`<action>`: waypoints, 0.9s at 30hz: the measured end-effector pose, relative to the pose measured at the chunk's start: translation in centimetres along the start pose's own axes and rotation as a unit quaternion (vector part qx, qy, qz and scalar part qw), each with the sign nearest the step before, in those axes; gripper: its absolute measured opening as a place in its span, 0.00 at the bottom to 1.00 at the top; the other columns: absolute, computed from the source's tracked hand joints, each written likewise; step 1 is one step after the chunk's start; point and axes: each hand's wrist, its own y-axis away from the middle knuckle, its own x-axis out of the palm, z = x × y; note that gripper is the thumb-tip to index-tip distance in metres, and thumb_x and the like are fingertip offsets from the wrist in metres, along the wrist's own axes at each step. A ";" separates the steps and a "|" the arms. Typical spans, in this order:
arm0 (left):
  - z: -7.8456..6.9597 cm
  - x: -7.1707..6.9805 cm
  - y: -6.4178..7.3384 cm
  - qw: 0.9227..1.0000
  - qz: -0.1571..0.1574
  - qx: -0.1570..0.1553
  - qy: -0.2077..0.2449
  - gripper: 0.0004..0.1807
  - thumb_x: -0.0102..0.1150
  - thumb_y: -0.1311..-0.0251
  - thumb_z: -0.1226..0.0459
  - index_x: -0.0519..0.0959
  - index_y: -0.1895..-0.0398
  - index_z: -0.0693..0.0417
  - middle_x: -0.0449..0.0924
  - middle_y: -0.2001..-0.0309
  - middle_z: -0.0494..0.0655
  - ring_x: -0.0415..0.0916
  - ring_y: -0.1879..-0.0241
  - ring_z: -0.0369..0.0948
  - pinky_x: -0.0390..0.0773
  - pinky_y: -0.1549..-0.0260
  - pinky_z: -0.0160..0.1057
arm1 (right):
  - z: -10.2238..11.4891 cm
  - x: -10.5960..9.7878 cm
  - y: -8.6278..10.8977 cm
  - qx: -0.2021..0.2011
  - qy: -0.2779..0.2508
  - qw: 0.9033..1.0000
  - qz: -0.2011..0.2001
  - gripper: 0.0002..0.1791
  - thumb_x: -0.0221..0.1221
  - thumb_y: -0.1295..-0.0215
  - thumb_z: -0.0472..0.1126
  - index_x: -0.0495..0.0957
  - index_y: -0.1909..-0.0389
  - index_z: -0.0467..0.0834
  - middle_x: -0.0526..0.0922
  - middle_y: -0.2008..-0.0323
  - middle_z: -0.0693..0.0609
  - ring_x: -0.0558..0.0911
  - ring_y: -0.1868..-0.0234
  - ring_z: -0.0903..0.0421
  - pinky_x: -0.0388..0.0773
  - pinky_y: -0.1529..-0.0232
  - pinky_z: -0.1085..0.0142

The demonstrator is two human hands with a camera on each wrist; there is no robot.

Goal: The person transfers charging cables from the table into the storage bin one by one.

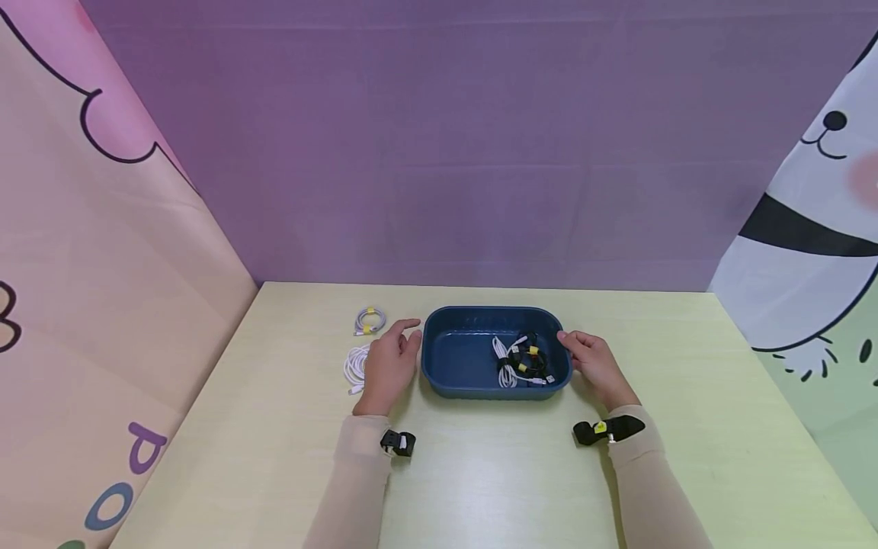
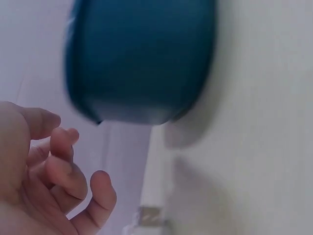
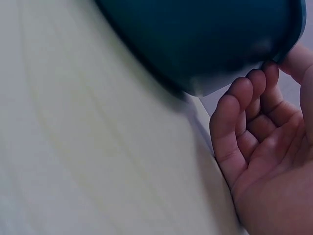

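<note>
A dark blue plastic storage box (image 1: pixel 456 394) with rounded corners stands on the table, and fills the top of both wrist views. At its right end my right hand (image 1: pixel 595 364) pinches the rim, thumb on top and fingertips (image 3: pixel 239 90) against the outer side. My left hand (image 1: pixel 392 367) hovers just off the left end, its fingers (image 2: pixel 66 171) loosely bent and apart from the wall. Inside the box, toward the right, lie a bundled white cable (image 1: pixel 507 374) and black cables (image 1: pixel 531 358) with yellow ties.
Left of the box lie a coiled grey-white cable (image 1: pixel 370 320) with yellow ties and a coiled white cable (image 1: pixel 355 368), partly hidden behind my left hand. The pale wooden table (image 1: pixel 494 473) ends at a purple backdrop (image 1: pixel 439 152). Printed cloths hang at both sides.
</note>
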 end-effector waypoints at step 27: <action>4.8 -8.0 0.3 0.997 0.058 -0.042 -0.043 0.24 0.66 0.35 0.62 0.79 0.38 0.62 0.74 0.44 0.69 0.71 0.44 0.61 0.73 0.47 0.57 | -2.4 -0.8 -1.6 0.014 0.009 1.000 -0.012 0.17 0.54 0.22 0.52 0.76 0.71 0.47 0.72 0.76 0.60 0.73 0.68 0.62 0.74 0.65 0.72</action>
